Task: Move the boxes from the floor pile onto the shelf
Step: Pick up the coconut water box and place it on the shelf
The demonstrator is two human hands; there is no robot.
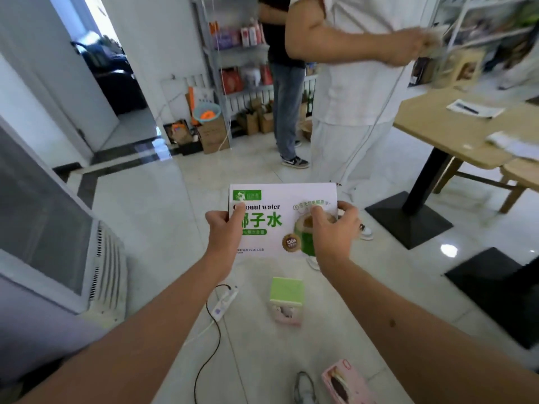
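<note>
Both-handed, left hand (223,228) and right hand (332,228) grip coconut water box (280,225) aloft

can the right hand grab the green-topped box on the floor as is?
Probably not. The right hand and the left hand both grip the white coconut water carton, held above the small green-topped box on the floor. It would need a free hand first.

Glossy pale tile floor (163,217) lay under me, wooden table (437,132) to my right, white wall (151,39) ahead, daylight through the doorway (99,53).
</note>
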